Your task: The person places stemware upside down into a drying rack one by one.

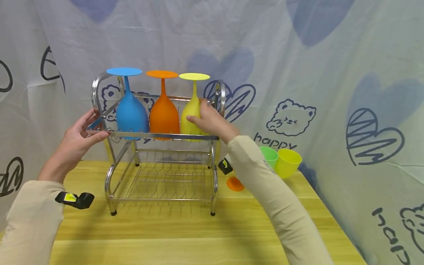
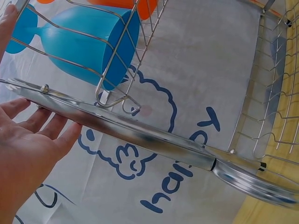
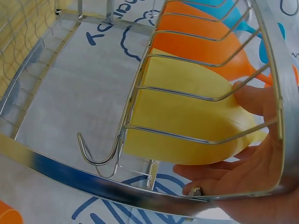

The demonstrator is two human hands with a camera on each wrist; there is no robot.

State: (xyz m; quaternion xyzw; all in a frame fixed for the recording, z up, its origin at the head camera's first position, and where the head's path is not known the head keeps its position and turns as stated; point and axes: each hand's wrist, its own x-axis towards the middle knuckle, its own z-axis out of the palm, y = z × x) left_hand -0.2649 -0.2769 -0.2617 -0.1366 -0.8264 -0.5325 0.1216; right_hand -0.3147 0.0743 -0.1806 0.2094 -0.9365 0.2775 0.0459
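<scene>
A two-tier metal dish rack stands on the table. On its top tier three plastic wine glasses sit upside down: blue, orange and yellow. My right hand holds the yellow glass by its bowl near the stem, thumb on one side and fingers on the other in the right wrist view. At the rack's left side, my left hand grips the frame, its fingertips against the metal rail in the left wrist view. The right forearm hides part of the table.
Right of the rack stand a green cup and a yellow cup, partly behind the right sleeve. An orange round piece lies near them. Printed cloth hangs behind the wooden table.
</scene>
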